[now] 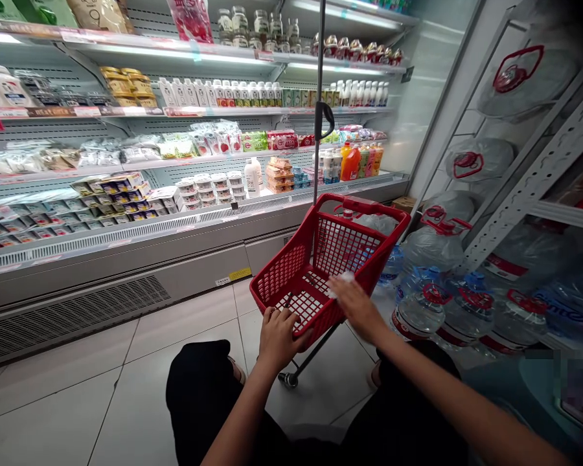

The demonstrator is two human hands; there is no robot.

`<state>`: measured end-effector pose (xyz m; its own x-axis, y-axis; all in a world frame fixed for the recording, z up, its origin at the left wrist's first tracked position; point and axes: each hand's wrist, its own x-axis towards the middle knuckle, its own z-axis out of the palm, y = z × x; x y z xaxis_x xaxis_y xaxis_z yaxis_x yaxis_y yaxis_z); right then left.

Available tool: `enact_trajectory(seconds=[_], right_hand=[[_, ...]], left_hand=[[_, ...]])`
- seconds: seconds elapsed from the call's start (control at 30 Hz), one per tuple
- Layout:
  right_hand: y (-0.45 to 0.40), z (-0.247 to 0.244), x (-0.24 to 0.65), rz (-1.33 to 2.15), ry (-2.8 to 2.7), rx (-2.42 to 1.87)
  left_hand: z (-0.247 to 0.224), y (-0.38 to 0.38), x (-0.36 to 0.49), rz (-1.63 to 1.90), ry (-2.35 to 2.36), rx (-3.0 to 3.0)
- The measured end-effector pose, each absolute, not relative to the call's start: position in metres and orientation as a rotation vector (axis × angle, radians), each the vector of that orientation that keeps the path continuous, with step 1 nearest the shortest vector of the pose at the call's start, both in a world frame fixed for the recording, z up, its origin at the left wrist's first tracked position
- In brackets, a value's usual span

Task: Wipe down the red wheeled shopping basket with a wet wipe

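A red plastic shopping cart with a lattice basket stands in front of my knees, tilted in view. My left hand is closed over the near rim of its basket, fingertips reaching inside. At the basket's right side, my right hand holds a crumpled white wipe, mostly covered by the fingers and slightly blurred. Whether the wipe touches the basket wall I cannot tell. Inside the basket, a small dark piece shows near my left fingertips. The cart's handle is on the far side.
An open refrigerated display with several shelves of packaged dairy and drinks runs along the left and back. A thin upright door edge with a black handle rises behind the cart. Large water bottles crowd the right beside a white perforated rack.
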<state>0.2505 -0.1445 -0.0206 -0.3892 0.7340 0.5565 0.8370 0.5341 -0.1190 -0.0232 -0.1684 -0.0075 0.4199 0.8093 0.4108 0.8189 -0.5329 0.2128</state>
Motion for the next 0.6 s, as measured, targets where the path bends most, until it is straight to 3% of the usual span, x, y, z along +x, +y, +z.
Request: enact_trajectory(seconds=[0.13, 0.23, 0.43, 0.6], right_hand=[[-0.178, -0.024, 0.201, -0.113, -2.467, -0.968], [-0.165, -0.021, 0.226, -0.12, -2.516, -0.94], [-0.094, -0.006, 0.347, -0.328, -2.253, -1.398], [-0.072, 0.002, 0.356, -0.378, -2.056, -1.631]], left_hand=[[-0.006, -0.167, -0.03, -0.71, -1.493, -2.668], [0.001, -0.159, -0.05, -0.659, -1.332, -2.85], [0.01, -0.13, -0.088, -0.6, -1.278, -2.787], [0.002, -0.121, -0.078, -0.483, -1.344, -2.652]])
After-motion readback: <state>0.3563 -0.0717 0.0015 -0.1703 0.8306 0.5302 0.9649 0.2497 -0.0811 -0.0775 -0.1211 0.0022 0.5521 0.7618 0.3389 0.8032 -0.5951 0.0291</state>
